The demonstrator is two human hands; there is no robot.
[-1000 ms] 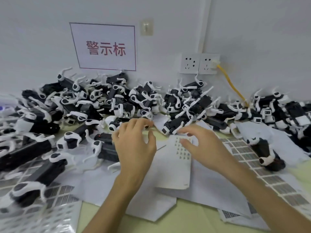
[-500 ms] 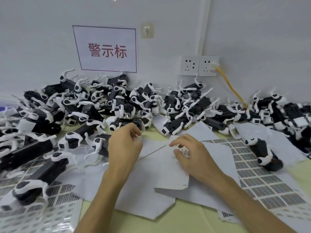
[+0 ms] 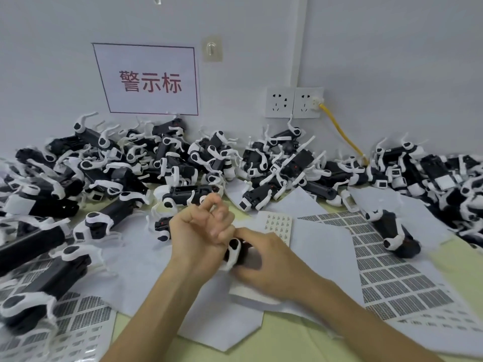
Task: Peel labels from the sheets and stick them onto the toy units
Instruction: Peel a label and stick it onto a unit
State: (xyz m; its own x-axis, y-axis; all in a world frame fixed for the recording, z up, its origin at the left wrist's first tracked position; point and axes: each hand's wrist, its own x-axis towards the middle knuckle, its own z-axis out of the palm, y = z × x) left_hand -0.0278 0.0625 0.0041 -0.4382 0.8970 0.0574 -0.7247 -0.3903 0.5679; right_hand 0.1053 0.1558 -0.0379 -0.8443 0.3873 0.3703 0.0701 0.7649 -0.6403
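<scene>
At the left edge of the worktop (image 3: 287, 343), several black-and-white toys (image 3: 28, 307) are cut off by the frame and smeared. The label sheet (image 3: 86, 317) at the front left corner runs out of view beneath them. Its print is too small to read. A heap of toys (image 3: 183, 163) runs along the whole back edge, legs tangled, so single units are hard to separate.

The left hand (image 3: 201, 231) is over the middle of the worktop, forearm coming up from the front edge and the back of the hand towards the camera. Its fingers are curled, with the forefinger and thumb raised and bunched at the top. The lower fingers close on the white end of the toy unit (image 3: 234, 250), which is held between the two hands above the white backing paper (image 3: 146, 257).

Only that white end, with a black oval spot, and a strip of black body show. The white end faces the left hand and the body runs rightward, roughly along the front edge. The rest of its length is hidden.

The right hand (image 3: 266, 265) covers it, blurred, with the thumb stretched over the top. Whether this hand grips the toy or only lies on it cannot be told.

Just beyond the right hand lies a small label sheet (image 3: 278, 226). Larger sheets of grey labels (image 3: 392, 270) spread towards the right edge, one cut off at the front right corner. A lone toy (image 3: 392, 231) lies on them.
</scene>
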